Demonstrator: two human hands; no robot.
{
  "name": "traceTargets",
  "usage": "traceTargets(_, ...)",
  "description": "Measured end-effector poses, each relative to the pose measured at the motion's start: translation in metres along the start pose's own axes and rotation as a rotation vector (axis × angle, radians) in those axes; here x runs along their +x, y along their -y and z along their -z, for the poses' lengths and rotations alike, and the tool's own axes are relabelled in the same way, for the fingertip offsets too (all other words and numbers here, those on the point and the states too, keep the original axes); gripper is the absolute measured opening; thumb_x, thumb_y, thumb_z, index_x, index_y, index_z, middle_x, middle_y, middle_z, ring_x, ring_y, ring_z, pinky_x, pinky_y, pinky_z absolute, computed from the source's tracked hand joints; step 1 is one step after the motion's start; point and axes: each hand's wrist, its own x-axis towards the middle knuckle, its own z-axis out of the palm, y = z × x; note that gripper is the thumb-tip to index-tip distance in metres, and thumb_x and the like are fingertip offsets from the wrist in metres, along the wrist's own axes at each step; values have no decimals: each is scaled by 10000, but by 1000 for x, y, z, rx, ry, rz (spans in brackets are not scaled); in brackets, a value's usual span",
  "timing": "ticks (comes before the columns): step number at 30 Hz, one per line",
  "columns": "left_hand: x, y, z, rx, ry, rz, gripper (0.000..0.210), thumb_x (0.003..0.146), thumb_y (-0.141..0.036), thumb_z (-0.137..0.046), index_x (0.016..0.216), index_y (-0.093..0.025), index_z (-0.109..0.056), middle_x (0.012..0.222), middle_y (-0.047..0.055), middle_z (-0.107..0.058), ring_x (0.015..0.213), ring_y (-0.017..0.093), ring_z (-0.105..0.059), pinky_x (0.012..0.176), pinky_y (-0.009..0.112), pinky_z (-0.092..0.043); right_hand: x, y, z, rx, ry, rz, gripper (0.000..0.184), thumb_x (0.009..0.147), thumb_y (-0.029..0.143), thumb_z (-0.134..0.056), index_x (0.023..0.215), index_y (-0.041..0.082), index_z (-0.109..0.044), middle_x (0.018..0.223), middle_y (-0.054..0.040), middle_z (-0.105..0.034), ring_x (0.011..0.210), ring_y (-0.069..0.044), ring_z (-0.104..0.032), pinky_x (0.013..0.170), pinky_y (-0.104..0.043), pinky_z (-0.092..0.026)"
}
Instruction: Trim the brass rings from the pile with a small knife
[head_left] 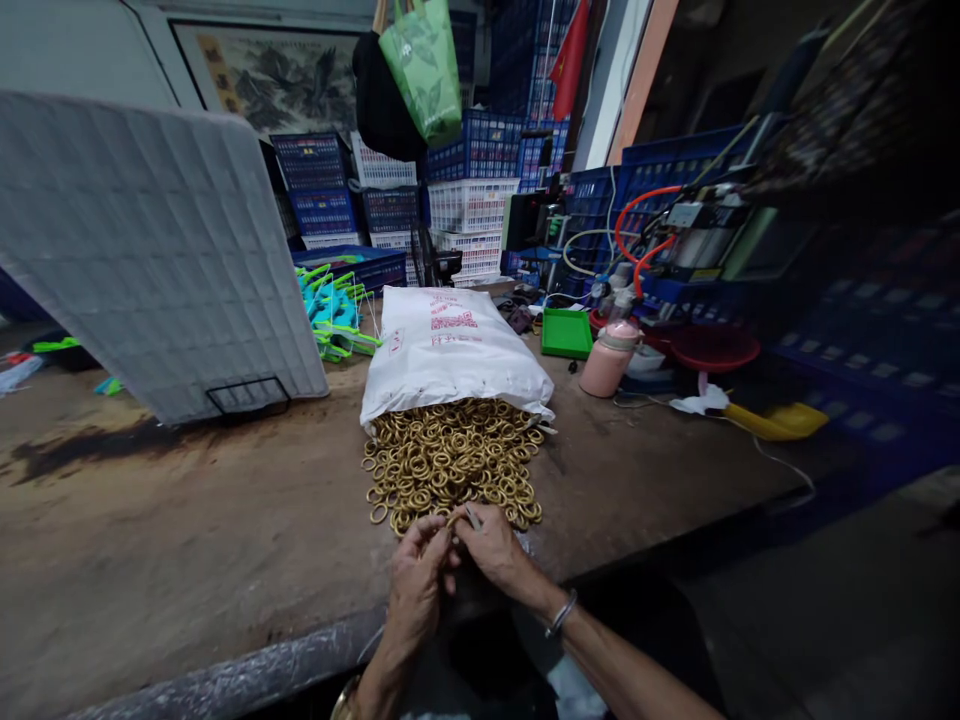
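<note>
Low in the head view, at the near side of the pile, my two hands meet above the table edge. My left hand (420,568) pinches a gold-coloured ring (453,517) between thumb and fingers. Closed round a small grey blade-like tool (473,517), my right hand (491,547) has its fingertips against the same ring; most of the tool is hidden in the grip. Just beyond them, a heap of gold-coloured rings (450,455) spills from the mouth of a white woven sack (465,355) with red print, lying on its side.
A large white ribbed panel (165,250) stands on the table (187,520) at left, beside green and blue plastic pieces (334,310). To the right are a green tray (566,333), a pink bottle (606,360), a yellow scoop (780,420) and a machine (701,235) with red hoses. Stacked crates (472,210) rise behind.
</note>
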Motion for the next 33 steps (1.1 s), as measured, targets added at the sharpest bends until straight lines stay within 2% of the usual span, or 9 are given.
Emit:
traceTargets(3, 0, 0, -2, 64, -19, -21, 366, 623, -469, -663, 774, -160, -538, 463, -76, -490, 315, 29, -364, 315, 142, -257, -3, 3, 4, 86, 66, -4, 179, 733, 216, -428, 676, 152, -585, 580, 33, -520, 560, -91, -443, 535, -183, -340)
traceTargets(7, -2, -7, -3, 145, -28, -57, 359, 608, -488, -658, 704, -162, -540, 438, -78, -473, 307, 27, -334, 311, 148, -237, -6, 3, 11, 179, 167, 16, 230, 780, 295, -421, 657, 152, -553, 585, 38, -496, 561, -82, -437, 540, -180, -338)
traceTargets(10, -4, -9, -3, 188, -20, -79, 340, 613, -473, -658, 687, -165, -536, 463, -70, -490, 316, 27, -336, 311, 151, -235, -6, 1, 12, 143, 146, 1, 325, 805, 360, -399, 572, 153, -492, 545, 40, -452, 522, -75, -400, 519, -188, -317)
traceTargets(16, -4, -2, 2, 210, 87, 11, 338, 687, -496, -580, 754, -170, -520, 477, -75, -453, 332, 42, -361, 306, 141, -273, -7, 3, 8, 20, 90, 1, 307, 789, 363, -421, 577, 153, -495, 553, 42, -444, 552, -81, -393, 532, -192, -309)
traceTargets(20, -5, -1, 4, 133, 149, 49, 332, 680, -486, -592, 691, -171, -487, 492, -78, -435, 338, 35, -350, 303, 140, -281, -6, 3, 6, 10, 92, 13, 320, 797, 369, -409, 577, 154, -499, 563, 36, -460, 560, -84, -405, 535, -194, -313)
traceTargets(23, -7, -3, 4, 50, 147, 77, 304, 687, -453, -600, 709, -176, -476, 535, -75, -444, 363, 31, -364, 311, 130, -266, -4, -3, 7, 7, 70, -18, 325, 823, 355, -354, 605, 160, -496, 547, 36, -457, 533, -86, -408, 511, -196, -301)
traceTargets(26, -7, -3, 4, 27, 122, 84, 307, 686, -455, -603, 754, -188, -466, 541, -82, -444, 372, 33, -376, 318, 126, -266, -5, -10, 9, -164, 33, 40, 277, 823, 295, -358, 611, 169, -485, 539, 38, -448, 521, -87, -389, 500, -200, -274)
traceTargets(29, -5, -1, 4, 51, 128, 64, 318, 696, -470, -588, 757, -187, -456, 513, -86, -434, 364, 33, -366, 326, 128, -277, -12, -13, 10, -400, 94, 167, 168, 771, 166, -390, 650, 174, -506, 580, 24, -498, 540, -94, -400, 517, -215, -248)
traceTargets(33, -3, 2, 5, 92, 126, 34, 327, 700, -483, -573, 743, -184, -446, 496, -89, -424, 356, 31, -349, 325, 129, -280, -19, -10, 9, -619, 130, 201, 175, 690, 87, -404, 756, 181, -536, 658, -5, -564, 584, -118, -449, 542, -239, -231)
